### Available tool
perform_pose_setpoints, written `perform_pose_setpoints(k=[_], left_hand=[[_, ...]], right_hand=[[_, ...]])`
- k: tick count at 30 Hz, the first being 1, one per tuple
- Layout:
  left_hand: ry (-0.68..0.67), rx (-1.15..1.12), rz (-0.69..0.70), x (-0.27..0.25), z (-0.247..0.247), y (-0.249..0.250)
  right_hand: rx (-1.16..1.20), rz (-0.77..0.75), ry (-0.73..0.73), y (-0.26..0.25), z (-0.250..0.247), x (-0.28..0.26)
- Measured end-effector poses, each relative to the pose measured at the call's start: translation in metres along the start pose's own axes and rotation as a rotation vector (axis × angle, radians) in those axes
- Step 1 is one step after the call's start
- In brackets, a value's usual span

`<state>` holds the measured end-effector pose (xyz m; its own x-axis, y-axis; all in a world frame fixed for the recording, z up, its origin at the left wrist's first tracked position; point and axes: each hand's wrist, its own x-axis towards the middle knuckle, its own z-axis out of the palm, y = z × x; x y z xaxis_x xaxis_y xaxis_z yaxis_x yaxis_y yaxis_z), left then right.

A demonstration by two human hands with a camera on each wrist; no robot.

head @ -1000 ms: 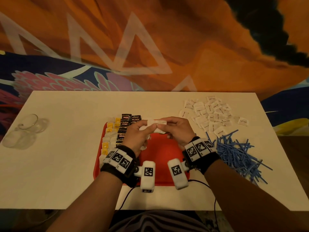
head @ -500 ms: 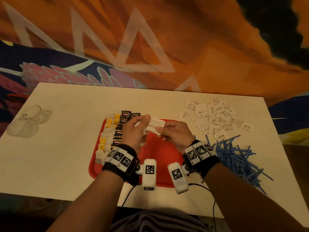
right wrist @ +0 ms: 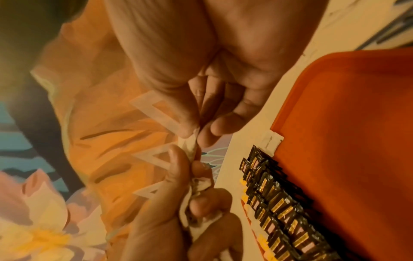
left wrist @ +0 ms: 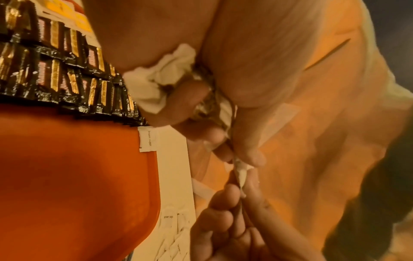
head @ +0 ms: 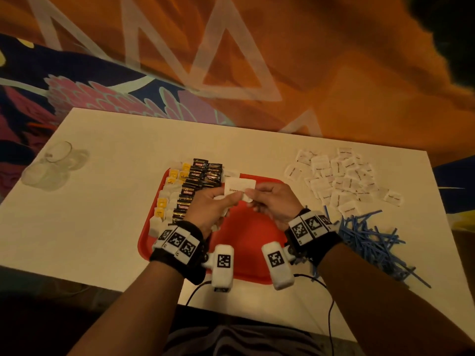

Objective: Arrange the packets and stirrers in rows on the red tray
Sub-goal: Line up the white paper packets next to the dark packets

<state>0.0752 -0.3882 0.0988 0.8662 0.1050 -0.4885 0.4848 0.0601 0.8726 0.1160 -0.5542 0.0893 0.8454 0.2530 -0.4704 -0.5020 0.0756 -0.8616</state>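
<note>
Both hands hover over the red tray point(head: 246, 242), pinching a white brown-sugar packet point(head: 239, 187) between them. My left hand point(head: 226, 199) also clutches a bunch of white packets point(left wrist: 156, 84) in its curled fingers. My right hand point(head: 257, 196) pinches the packet's right edge point(right wrist: 190, 143). Rows of black packets point(head: 198, 186) and yellow-and-white packets point(head: 167, 199) fill the tray's left side. One brown-sugar packet point(left wrist: 147, 141) lies at the tray's far edge beside the black rows.
A heap of white sugar packets point(head: 339, 178) lies on the white table point(head: 102, 201) at the right, with a pile of blue stirrers point(head: 370, 242) nearer me. Clear glass cups point(head: 51, 163) stand at the far left. Cables point(head: 329, 304) trail off the near edge.
The hands stayed together over the tray. The pinched packet now stands flatter toward the camera, showing its printed face. The head camera has tilted, so the table sits lower in view.
</note>
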Motion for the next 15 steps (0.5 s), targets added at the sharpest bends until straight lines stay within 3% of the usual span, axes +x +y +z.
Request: perform_pose_setpoints(k=[5, 8, 11, 15], left_hand=[[0.146, -0.06, -0.097, 0.016, -0.02, -0.012], [0.22, -0.039, -0.13, 0.025, -0.04, -0.017], [0.213, 0.046, -0.179, 0.029, -0.061, -0.022], [0.182, 0.03, -0.211, 0.036, -0.091, -0.03]], right_hand=[[0.004, 0.095, 0.069, 0.017, 0.008, 0.026], [-0.141, 0.1, 0.178, 0.029, 0.003, 0.053], [-0.348, 0.147, 0.274, 0.042, -0.007, 0.085], [-0.443, 0.219, 0.356, 0.054, -0.017, 0.124]])
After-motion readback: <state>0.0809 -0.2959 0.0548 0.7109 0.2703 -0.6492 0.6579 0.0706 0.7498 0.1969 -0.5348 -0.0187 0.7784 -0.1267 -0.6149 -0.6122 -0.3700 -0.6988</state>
